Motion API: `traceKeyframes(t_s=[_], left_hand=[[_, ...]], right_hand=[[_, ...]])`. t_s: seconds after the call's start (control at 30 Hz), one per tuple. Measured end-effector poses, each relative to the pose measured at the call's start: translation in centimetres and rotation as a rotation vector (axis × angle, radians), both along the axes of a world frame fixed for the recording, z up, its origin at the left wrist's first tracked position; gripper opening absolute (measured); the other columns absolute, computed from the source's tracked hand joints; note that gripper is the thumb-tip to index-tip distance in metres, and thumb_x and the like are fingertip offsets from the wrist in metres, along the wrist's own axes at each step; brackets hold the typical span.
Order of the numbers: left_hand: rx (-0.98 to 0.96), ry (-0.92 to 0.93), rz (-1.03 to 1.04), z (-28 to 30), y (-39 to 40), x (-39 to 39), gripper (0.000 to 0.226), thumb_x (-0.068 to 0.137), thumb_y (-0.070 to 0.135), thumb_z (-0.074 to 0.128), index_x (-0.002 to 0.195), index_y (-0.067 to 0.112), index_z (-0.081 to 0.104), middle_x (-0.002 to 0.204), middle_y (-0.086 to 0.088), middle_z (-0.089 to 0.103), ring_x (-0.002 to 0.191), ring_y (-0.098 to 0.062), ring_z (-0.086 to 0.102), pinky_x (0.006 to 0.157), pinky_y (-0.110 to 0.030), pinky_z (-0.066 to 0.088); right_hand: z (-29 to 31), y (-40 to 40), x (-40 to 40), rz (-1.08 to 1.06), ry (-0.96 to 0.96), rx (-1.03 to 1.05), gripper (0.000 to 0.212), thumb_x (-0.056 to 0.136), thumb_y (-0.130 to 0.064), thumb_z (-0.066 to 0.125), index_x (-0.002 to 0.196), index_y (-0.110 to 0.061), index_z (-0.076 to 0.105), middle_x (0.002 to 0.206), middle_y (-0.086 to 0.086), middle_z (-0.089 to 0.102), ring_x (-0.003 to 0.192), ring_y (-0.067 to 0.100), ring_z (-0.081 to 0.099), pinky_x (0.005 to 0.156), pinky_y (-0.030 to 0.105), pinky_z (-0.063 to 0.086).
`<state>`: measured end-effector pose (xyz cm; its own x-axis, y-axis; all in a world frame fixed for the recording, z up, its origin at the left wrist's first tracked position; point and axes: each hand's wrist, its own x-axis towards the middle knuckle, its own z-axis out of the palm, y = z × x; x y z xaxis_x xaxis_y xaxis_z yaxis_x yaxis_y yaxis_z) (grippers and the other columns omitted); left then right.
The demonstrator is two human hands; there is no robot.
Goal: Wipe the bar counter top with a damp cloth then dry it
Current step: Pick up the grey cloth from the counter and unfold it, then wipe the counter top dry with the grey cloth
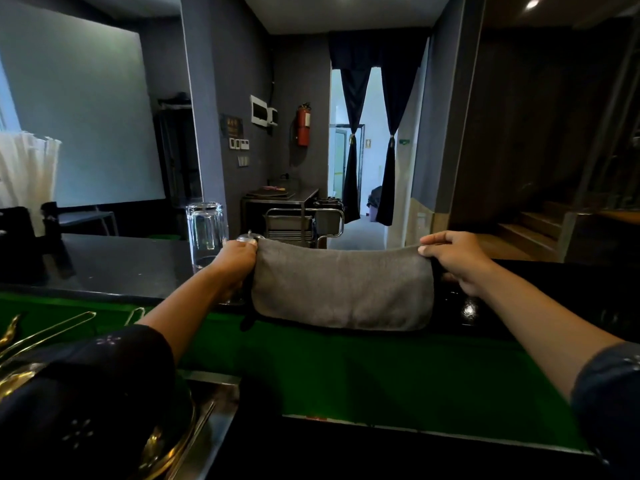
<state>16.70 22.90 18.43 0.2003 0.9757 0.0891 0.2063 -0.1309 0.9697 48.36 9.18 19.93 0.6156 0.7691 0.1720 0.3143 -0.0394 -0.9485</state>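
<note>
Dim grey walls, a doorway hung with dark tied-back curtains [370, 140] and a red fire extinguisher [303, 125] fill the room beyond the glossy black bar counter [121, 265] in front of us. We are holding a grey cloth [343, 289] stretched out above the counter's near edge, its lower part hanging over the green ledge [346, 368] below. Our left hand [237, 259] is closed around the cloth's upper left corner, and our right hand [453, 259] pinches the upper right corner with fingers curled over the top hem, so the top edge sags slightly between the two. Just behind our left hand stands a clear glass [205, 233] upside down on the counter, with a small metal object [247, 237] beside it that we cannot identify. Dark patterned sleeves [86, 393] cover both of our upper arms, and gold-coloured utensils [45, 334] lie at lower left.
</note>
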Motion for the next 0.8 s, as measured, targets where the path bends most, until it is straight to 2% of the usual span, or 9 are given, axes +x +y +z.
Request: traceKeyframes(t_s=[0.1,0.17,0.23,0.27,0.37,0.43,0.57,0.7,0.8], left_hand=[[0.161,0.179,0.055,-0.8,1.6,0.8,0.026,0.102,0.022,0.037,0.094,0.01,0.058,0.089,-0.011,0.059,0.078,-0.022,0.059,0.066,-0.033,0.051],[0.377,0.333,0.119,-1.2,2.2,0.4,0.018,0.101,0.025,0.041,0.108,0.014,0.054,0.092,-0.006,0.06,0.08,-0.019,0.061,0.067,-0.031,0.051],[0.518,0.456,0.117,-1.8,2.5,-0.7,0.021,0.1,0.025,0.043,0.115,0.015,0.055,0.097,-0.004,0.061,0.082,-0.017,0.061,0.07,-0.029,0.049],[0.542,0.527,0.091,-2.1,2.6,-1.4,0.023,0.1,0.024,0.044,0.117,0.014,0.057,0.1,-0.004,0.061,0.086,-0.018,0.06,0.074,-0.03,0.048],[0.548,0.742,0.0,-3.0,3.1,-3.8,0.024,0.099,0.022,0.046,0.114,0.011,0.06,0.108,-0.009,0.063,0.094,-0.018,0.057,0.082,-0.032,0.046],[0.536,0.812,-0.044,-3.3,3.2,-5.3,0.026,0.098,0.025,0.048,0.116,0.011,0.061,0.112,-0.008,0.063,0.098,-0.019,0.057,0.088,-0.034,0.047],[0.518,0.889,-0.123,-3.5,2.8,-6.7,0.029,0.099,0.029,0.047,0.119,0.012,0.059,0.112,-0.006,0.057,0.104,-0.021,0.056,0.091,-0.033,0.046],[0.554,0.841,-0.153,-2.4,2.8,-5.7,0.031,0.098,0.03,0.049,0.122,0.013,0.059,0.121,-0.007,0.061,0.11,-0.021,0.057,0.097,-0.038,0.046],[0.565,0.802,-0.22,-1.2,2.8,-2.8,0.037,0.099,0.031,0.048,0.131,0.014,0.055,0.129,-0.007,0.06,0.118,-0.021,0.055,0.101,-0.034,0.041]], right_hand=[[-1.2,1.7,0.9,-0.053,-0.134,-0.066,0.009,0.087,-0.009,0.071,0.093,-0.014,0.065,0.105,0.01,0.066,0.094,0.022,0.062,0.069,0.034,0.051],[-1.9,2.1,0.8,-0.052,-0.428,-0.096,0.015,0.088,-0.013,0.07,0.103,-0.012,0.065,0.109,0.005,0.064,0.102,0.021,0.06,0.083,0.032,0.049],[-2.1,2.2,-0.3,0.067,-0.708,-0.072,0.022,0.091,-0.018,0.068,0.113,-0.014,0.066,0.112,0.001,0.063,0.105,0.015,0.057,0.089,0.028,0.044],[-2.1,2.1,-1.5,0.165,-0.774,-0.061,0.023,0.092,-0.02,0.067,0.115,-0.016,0.067,0.113,0.0,0.065,0.105,0.013,0.058,0.09,0.026,0.044],[-2.6,3.2,-5.9,0.436,-0.859,-0.126,0.03,0.095,-0.029,0.062,0.123,-0.021,0.064,0.121,-0.002,0.064,0.111,0.011,0.057,0.099,0.029,0.044],[-2.8,4.8,-8.2,0.524,-0.89,-0.186,0.033,0.097,-0.035,0.057,0.128,-0.023,0.06,0.127,-0.002,0.061,0.117,0.014,0.055,0.104,0.033,0.041],[-2.6,8.3,-9.3,0.502,-0.917,-0.298,0.034,0.1,-0.032,0.052,0.132,-0.021,0.058,0.134,0.004,0.059,0.121,0.022,0.055,0.104,0.036,0.042],[-2.1,10.0,-7.9,0.457,-0.906,-0.38,0.035,0.098,-0.027,0.058,0.131,-0.016,0.058,0.132,0.009,0.061,0.118,0.024,0.057,0.103,0.036,0.043],[-2.1,10.2,-6.9,0.46,-0.923,-0.387,0.033,0.098,-0.029,0.058,0.128,-0.018,0.061,0.131,0.008,0.062,0.117,0.023,0.057,0.104,0.038,0.043]])
